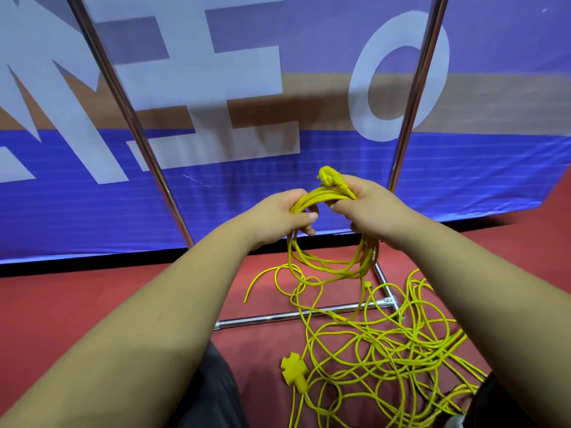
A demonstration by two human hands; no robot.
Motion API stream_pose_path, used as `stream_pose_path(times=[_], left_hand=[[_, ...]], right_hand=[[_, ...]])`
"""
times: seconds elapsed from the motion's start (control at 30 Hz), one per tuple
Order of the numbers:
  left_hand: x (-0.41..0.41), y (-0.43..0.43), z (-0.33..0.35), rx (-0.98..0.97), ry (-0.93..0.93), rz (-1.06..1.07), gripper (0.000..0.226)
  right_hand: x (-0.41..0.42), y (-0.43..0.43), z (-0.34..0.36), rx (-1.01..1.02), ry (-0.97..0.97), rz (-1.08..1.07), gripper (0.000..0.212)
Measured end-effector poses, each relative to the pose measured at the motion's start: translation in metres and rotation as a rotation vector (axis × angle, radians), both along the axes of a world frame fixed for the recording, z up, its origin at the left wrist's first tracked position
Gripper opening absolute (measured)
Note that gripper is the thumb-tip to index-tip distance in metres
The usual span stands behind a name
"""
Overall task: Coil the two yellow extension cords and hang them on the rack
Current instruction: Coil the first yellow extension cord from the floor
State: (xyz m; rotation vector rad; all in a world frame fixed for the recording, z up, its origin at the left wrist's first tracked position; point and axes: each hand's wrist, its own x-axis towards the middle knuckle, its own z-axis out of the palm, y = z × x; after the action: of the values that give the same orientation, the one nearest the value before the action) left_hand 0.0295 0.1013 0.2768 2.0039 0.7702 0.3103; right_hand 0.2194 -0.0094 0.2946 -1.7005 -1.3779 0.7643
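At the centre of the frame, my left hand (285, 211) and right hand (369, 202) both grip the top of a round coil (324, 273) of smooth yellow cord, its moulded plug (327, 176) poking up. Behind, a blue banner (309, 186) carries big white block letters; only an "O" reads plainly. Lower right, loose yellow cord (386, 350) lies tangled on the red floor (92, 304), crossing the chrome tube rack (278, 318), beside a cross-shaped socket head (292, 370).

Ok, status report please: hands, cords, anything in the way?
Left hand and right hand both gripping the coil, plug by right thumb. Loose cord tangled on floor, crossing rack base bar. Coil not yet hung.
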Motion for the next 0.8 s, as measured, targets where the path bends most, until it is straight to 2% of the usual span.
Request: stream_pose_path(times=[0.07,0.2,0.3,0.4,0.53,0.6,0.73,0.8], left_hand=[[0.004,-0.002,0.002,0.044,-0.003,0.030,0.008],[0.004,0.005,0.009,0.258,0.047,0.028,0.015],[0.002,0.010,0.009,0.378,0.126,0.013,0.010],[0.000,0.011,0.011,0.362,0.133,0.015,0.002],[0.002,0.008,0.014,0.286,0.090,0.053,0.005],[0.004,0.008,0.012,0.198,0.025,0.072,0.007],[0.003,0.011,0.015,0.233,0.004,0.082,0.020],[0.000,0.013,0.015,0.196,0.015,0.084,0.028]], right_hand=[[0.001,0.001,0.000,0.008,-0.014,-0.021,0.033],[0.003,0.001,0.001,-0.010,0.063,-0.027,0.045],[0.005,0.001,0.000,-0.033,0.003,-0.017,0.033],[0.008,0.004,-0.001,-0.079,-0.168,-0.035,0.012],[0.008,0.006,0.000,-0.118,-0.291,-0.049,0.019],[0.006,0.005,0.003,-0.093,-0.288,-0.076,0.021],[0.009,0.007,0.004,-0.077,-0.186,-0.081,0.025],[0.011,0.004,0.003,-0.070,-0.197,-0.079,0.026]])
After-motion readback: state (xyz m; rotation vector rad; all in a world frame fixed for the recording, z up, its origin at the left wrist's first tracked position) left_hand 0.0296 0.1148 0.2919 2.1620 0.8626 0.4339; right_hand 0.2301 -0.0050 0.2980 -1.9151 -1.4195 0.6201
